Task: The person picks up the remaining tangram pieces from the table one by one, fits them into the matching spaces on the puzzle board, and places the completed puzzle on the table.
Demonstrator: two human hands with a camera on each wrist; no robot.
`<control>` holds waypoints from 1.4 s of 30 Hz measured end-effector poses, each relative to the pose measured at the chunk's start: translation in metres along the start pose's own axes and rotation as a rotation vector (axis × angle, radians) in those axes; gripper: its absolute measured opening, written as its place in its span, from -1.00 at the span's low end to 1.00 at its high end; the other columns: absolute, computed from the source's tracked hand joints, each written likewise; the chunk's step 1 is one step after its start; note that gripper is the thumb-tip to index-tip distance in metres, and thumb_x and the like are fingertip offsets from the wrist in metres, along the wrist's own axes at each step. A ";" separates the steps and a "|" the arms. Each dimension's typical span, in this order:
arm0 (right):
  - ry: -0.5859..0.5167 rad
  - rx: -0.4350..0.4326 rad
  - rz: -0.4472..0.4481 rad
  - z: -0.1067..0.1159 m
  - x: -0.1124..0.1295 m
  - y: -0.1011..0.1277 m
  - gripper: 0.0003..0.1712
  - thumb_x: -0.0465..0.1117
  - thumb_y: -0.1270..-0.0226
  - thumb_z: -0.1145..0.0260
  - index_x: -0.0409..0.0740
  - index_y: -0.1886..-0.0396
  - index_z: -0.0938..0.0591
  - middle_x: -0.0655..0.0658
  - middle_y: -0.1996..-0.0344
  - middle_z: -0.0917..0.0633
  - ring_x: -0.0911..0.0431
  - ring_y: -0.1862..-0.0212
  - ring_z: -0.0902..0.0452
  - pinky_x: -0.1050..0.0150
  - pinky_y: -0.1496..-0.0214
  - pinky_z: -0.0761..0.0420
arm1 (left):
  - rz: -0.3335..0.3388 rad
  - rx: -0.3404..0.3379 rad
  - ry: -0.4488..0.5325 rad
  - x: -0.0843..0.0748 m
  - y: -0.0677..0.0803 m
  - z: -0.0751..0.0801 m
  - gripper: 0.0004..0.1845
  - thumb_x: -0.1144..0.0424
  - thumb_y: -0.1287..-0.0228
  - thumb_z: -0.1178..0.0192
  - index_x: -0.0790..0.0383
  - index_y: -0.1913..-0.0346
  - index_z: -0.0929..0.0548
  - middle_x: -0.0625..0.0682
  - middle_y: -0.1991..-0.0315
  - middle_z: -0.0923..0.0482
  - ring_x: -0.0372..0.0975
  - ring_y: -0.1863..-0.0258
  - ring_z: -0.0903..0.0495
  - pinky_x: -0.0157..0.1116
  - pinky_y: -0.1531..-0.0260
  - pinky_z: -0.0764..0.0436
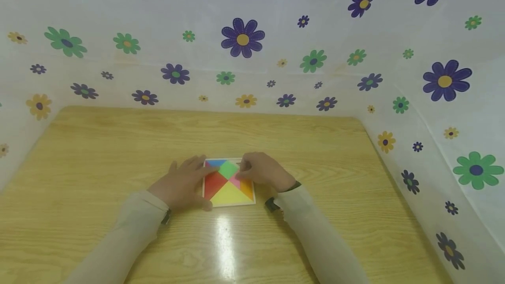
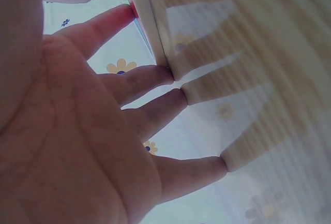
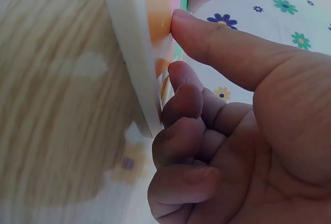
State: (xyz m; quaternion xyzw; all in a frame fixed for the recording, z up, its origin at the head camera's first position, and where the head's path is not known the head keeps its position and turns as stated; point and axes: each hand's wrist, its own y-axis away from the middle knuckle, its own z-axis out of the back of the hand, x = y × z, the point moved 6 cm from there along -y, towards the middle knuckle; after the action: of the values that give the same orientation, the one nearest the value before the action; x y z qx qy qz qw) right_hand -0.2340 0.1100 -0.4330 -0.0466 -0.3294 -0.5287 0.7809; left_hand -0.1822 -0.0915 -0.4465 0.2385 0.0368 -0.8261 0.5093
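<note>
One tangram puzzle (image 1: pixel 229 183), a square white tray filled with coloured pieces, lies flat near the middle of a wooden table (image 1: pixel 98 157). Six colour fields can be counted from the head view: blue, green, red, pink, yellow and orange; whether further pieces lie under the hands cannot be told. Two hands are present. The left hand (image 1: pixel 182 184) rests over the tray's left edge with fingers spread and nearly straight, one fingertip reaching onto the red piece (image 1: pixel 214 182). The right hand (image 1: pixel 262 171) lies over the tray's upper right part, fingers bent. The left wrist view alone shows three straight fingertips (image 2: pixel 176 97) pressed on the tabletop beside the tray's white rim (image 2: pixel 150 22) and a fourth touching the red edge. The right wrist view alone shows the thumb tip (image 3: pixel 181 25) pressed against the orange piece (image 3: pixel 158 6), with the other fingers curled close beside the rim, gripping nothing visible. A flower-patterned sheet (image 1: pixel 242 38) encloses the table on three sides.
</note>
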 end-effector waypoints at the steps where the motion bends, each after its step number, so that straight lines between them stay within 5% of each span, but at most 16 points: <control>1: 0.005 -0.001 -0.001 0.000 0.000 0.000 -0.78 -0.07 -0.32 -0.50 -0.02 0.36 -0.63 0.05 0.40 -0.64 0.12 0.33 -0.49 0.29 0.27 -0.51 | 0.000 0.001 0.001 0.000 0.000 0.000 0.02 -0.22 0.01 -0.55 -0.09 -0.55 -0.38 0.19 -0.64 -0.06 0.15 -0.63 0.02 0.50 -0.40 0.07; 9: -0.024 0.003 -0.002 0.003 -0.005 0.003 -0.78 0.03 -0.39 -0.42 0.02 0.30 -0.64 0.05 0.34 -0.66 0.11 0.25 -0.52 0.25 0.16 -0.56 | 0.001 0.009 0.003 0.000 -0.001 -0.001 0.04 -0.25 0.02 -0.55 -0.09 -0.56 -0.37 0.20 -0.64 -0.06 0.15 -0.62 0.02 0.51 -0.40 0.08; 16: -0.105 -0.069 0.006 0.030 -0.012 0.014 -0.75 0.08 -0.47 -0.34 0.04 0.28 -0.67 0.03 0.30 -0.69 0.07 0.21 -0.56 0.16 0.10 -0.61 | 0.003 0.003 -0.003 0.003 -0.003 -0.002 0.14 -0.27 0.03 -0.55 -0.02 -0.61 -0.27 0.21 -0.65 -0.04 0.17 -0.62 0.02 0.50 -0.41 0.08; 21: -0.041 -0.097 0.015 0.049 -0.020 0.025 -0.77 0.04 -0.49 -0.32 0.00 0.14 -0.69 0.01 0.23 -0.70 0.09 0.17 -0.58 0.15 0.05 -0.62 | 0.039 0.005 0.001 0.007 -0.003 -0.003 0.34 -0.32 0.07 -0.53 0.16 -0.67 -0.03 0.16 -0.66 -0.04 0.12 -0.63 0.01 0.43 -0.46 0.08; 32: 0.104 -0.068 -0.057 0.073 -0.044 0.050 -0.61 -0.01 -0.50 -0.31 -0.19 -0.10 -0.65 -0.13 0.07 -0.71 -0.01 0.03 -0.64 0.02 -0.04 -0.65 | 0.029 0.002 -0.066 0.008 -0.002 0.000 0.34 -0.36 0.11 -0.48 0.23 -0.65 -0.08 0.13 -0.65 -0.07 0.09 -0.62 -0.05 0.42 -0.45 -0.01; 38: 0.197 0.015 -0.190 0.066 -0.059 0.055 -0.58 0.08 -0.49 -0.31 -0.20 -0.01 -0.65 -0.09 0.13 -0.77 -0.02 -0.01 -0.65 -0.02 -0.14 -0.62 | 0.026 -0.009 -0.068 0.006 0.000 0.002 0.32 -0.37 0.12 -0.47 0.26 -0.63 -0.15 0.15 -0.62 -0.13 0.09 -0.60 -0.09 0.43 -0.44 -0.03; 42: 0.174 0.065 -0.284 0.059 -0.068 0.057 -0.67 0.04 -0.37 -0.42 -0.16 0.25 -0.70 0.02 0.32 -0.75 0.07 0.18 -0.59 0.10 0.03 -0.60 | 0.027 -0.012 -0.074 0.006 -0.001 0.000 0.32 -0.38 0.13 -0.48 0.23 -0.63 -0.17 0.12 -0.62 -0.15 0.07 -0.60 -0.10 0.40 -0.45 -0.04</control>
State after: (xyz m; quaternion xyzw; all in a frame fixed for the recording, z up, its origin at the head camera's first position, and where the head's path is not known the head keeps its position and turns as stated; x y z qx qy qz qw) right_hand -0.2277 0.2138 -0.4099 0.0716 -0.2809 -0.6246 0.7251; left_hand -0.1852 -0.0964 -0.4497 0.2051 0.0198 -0.8272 0.5228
